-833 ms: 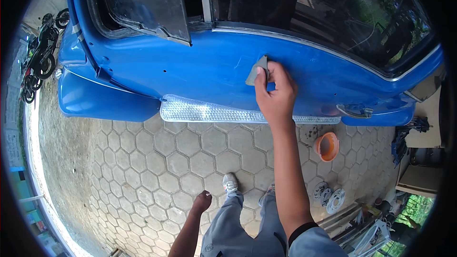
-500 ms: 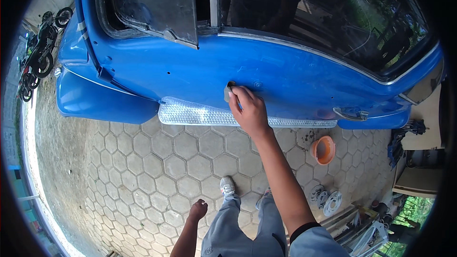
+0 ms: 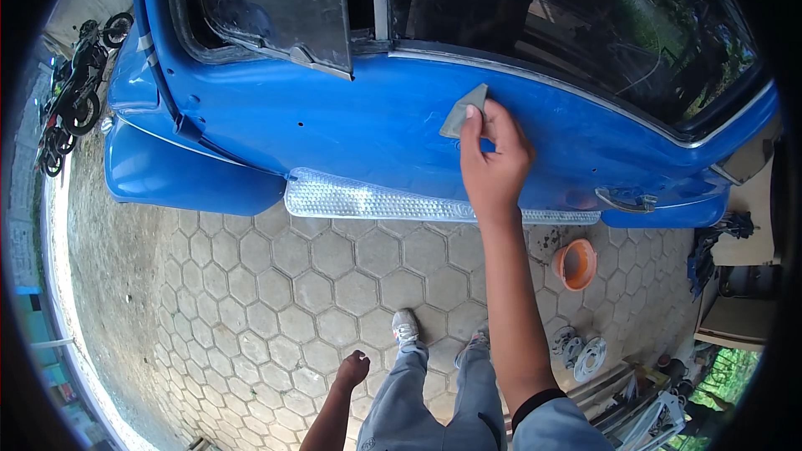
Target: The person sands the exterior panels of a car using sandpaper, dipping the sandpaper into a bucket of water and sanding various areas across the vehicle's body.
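One folded gray sheet (image 3: 464, 114), its long axis slanting, tip pointing up and right, is pinched in the right hand (image 3: 499, 149), arm outstretched, at a blue car's door (image 3: 368, 129). The left hand (image 3: 354, 368) hangs low, curled, contents unclear; one orange bucket (image 3: 590, 271) sits nearby.

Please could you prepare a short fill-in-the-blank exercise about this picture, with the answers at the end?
1. The right hand holds a grey pad at the ____ car door.
2. In the picture, the orange bucket is to the ____ of the right forearm.
3. Each full paving stone has ____ sides.
4. Motorcycles are parked near the picture's ____ edge.

Missing words: blue; right; six; left.
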A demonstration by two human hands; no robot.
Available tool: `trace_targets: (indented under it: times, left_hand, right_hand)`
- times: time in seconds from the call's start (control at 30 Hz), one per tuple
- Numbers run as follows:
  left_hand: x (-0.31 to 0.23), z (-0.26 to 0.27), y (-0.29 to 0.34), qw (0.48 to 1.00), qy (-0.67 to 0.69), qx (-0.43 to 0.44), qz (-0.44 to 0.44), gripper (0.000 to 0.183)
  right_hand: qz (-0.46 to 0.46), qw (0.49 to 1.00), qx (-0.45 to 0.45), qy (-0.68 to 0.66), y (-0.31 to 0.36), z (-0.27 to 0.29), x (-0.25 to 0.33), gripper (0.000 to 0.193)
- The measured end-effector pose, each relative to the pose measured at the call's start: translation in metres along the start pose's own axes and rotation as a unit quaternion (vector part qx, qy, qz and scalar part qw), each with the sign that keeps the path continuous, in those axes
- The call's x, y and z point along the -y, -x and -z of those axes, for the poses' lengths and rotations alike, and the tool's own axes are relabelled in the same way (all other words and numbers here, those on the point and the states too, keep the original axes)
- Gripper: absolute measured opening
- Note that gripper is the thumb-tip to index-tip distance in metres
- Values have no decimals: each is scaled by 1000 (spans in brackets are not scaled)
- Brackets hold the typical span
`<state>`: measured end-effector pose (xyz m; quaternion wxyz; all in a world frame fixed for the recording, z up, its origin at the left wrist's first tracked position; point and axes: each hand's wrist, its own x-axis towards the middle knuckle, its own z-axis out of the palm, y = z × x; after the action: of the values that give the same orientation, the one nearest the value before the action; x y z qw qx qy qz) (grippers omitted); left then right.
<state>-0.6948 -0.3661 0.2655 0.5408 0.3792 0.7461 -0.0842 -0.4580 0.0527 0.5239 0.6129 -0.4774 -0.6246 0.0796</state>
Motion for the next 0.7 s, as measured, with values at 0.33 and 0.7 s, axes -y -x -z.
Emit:
trace_targets:
  times: [0.33,0.7]
  left_hand:
    - [-16,-7,-4,1000,11,-3,-26,47]
    - [-2,-2,-16,1000,-14,-2,12,46]
  right_hand:
    - [-47,991,128,4,85,22,-35,10]
    - [9,995,84,-49,-1,0,2,8]
